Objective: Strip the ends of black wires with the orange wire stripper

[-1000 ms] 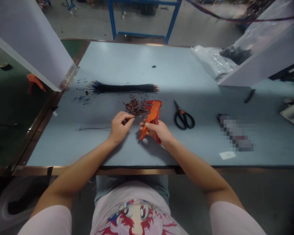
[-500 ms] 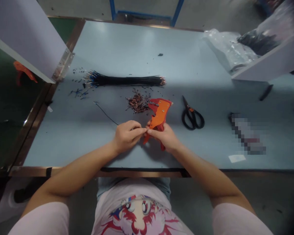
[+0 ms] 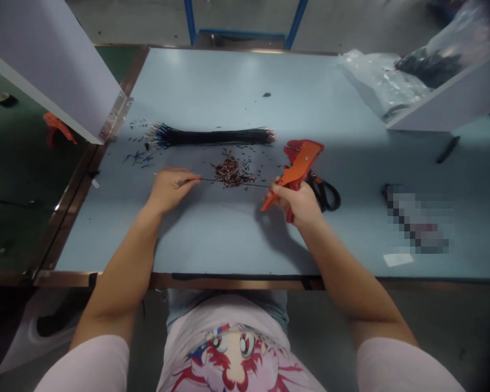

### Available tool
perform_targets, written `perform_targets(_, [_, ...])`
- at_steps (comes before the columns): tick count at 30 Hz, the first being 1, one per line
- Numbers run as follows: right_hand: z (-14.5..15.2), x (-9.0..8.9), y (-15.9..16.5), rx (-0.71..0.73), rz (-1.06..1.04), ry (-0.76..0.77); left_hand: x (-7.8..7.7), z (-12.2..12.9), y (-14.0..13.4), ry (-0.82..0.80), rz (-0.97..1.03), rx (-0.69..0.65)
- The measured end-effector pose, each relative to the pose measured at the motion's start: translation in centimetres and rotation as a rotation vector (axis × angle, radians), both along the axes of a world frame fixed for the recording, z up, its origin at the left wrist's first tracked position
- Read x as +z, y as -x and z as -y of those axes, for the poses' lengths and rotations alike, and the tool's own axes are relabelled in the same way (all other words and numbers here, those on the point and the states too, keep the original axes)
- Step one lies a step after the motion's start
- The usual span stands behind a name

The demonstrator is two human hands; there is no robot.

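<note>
Left hand [image 3: 168, 188] pinches one end of a thin black wire [image 3: 232, 182], fingertips closed tight on it. Right hand [image 3: 300, 202] grips the orange wire stripper [image 3: 296, 163], the wire's other end at its thumb. Between both hands, a pile of scraps [image 3: 231, 171]; beyond them, the wire bundle [image 3: 212, 136]. Scissors [image 3: 324, 193] sit just past the right knuckles.

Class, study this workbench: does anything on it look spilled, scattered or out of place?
Yes. A loose heap of reddish stripped wire bits lies scattered below the black wire bundle, with small blue offcuts strewn near the bundle's left end. The left hand and right hand hold a single wire across the heap.
</note>
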State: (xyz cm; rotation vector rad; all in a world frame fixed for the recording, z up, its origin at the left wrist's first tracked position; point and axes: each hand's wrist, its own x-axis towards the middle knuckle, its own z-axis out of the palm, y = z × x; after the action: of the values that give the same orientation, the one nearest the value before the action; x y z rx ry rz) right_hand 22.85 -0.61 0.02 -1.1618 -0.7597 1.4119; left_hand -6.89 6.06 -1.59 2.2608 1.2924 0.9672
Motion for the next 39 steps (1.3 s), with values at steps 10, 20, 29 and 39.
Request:
perform_targets(10, [-0.9,-0.6,-0.6,-0.063,0.026,0.027,3.4,0.2,3.6,0.540,-0.114,0.215])
perform_targets(20, [-0.4,-1.4,0.2,0.160,0.042,0.096,3.4,0.2,6.0,0.487,-0.362,0.234])
perform_targets(29, [2.3,-0.8,3.0,0.335,0.112,0.051,2.0,5.5,-5.1,0.225,-0.118,-0.158])
perform_targets(39, [2.4,-0.3,2.9,0.283,0.131,0.045,1.8,6.6,-6.9,0.342,0.104,-0.219])
